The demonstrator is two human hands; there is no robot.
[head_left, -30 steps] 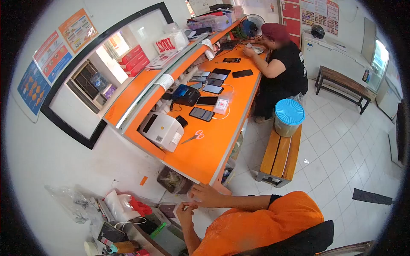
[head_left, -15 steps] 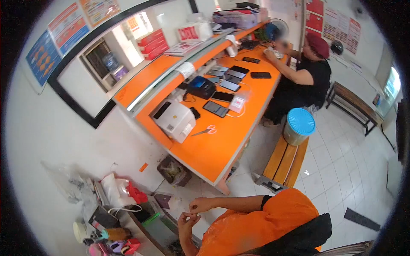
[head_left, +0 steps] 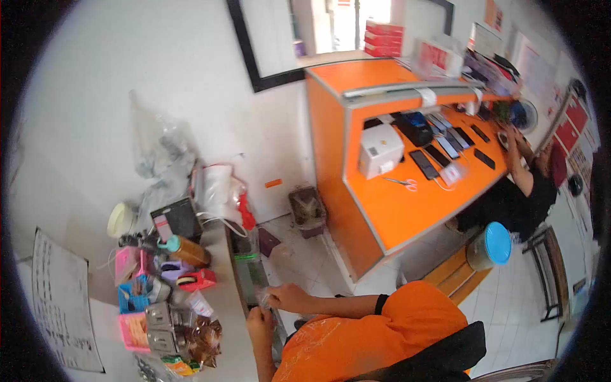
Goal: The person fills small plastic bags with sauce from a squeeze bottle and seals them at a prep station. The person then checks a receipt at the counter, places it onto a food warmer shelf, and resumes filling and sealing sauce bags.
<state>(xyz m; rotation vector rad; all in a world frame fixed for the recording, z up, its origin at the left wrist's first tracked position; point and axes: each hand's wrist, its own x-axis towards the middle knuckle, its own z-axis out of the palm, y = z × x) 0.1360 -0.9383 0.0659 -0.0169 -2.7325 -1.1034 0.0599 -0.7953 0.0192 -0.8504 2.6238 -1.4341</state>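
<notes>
My right hand [head_left: 287, 298] reaches out from the orange sleeve, fingers closed at the edge of a small piece of clear plastic [head_left: 263, 295]. Just below it, my left hand [head_left: 259, 318] is raised with its fingers pinched together; anything between them is too small and blurred to make out. The two hands are close together beside the edge of a cluttered side counter [head_left: 224, 280]. A green strip [head_left: 247, 257] lies beyond them.
The side counter holds a brown bottle [head_left: 191, 251], a red tape dispenser [head_left: 198, 280] and metal containers [head_left: 160, 328]. A waste bin [head_left: 307, 213] stands beside the orange desk [head_left: 407, 219]. A person in black [head_left: 525, 197] sits at its far side, near a blue-lidded tub [head_left: 497, 243].
The view has swung left, bringing the side counter further into sight and shifting the orange desk to the right. Both hands remain close together in front of the orange shirt.
</notes>
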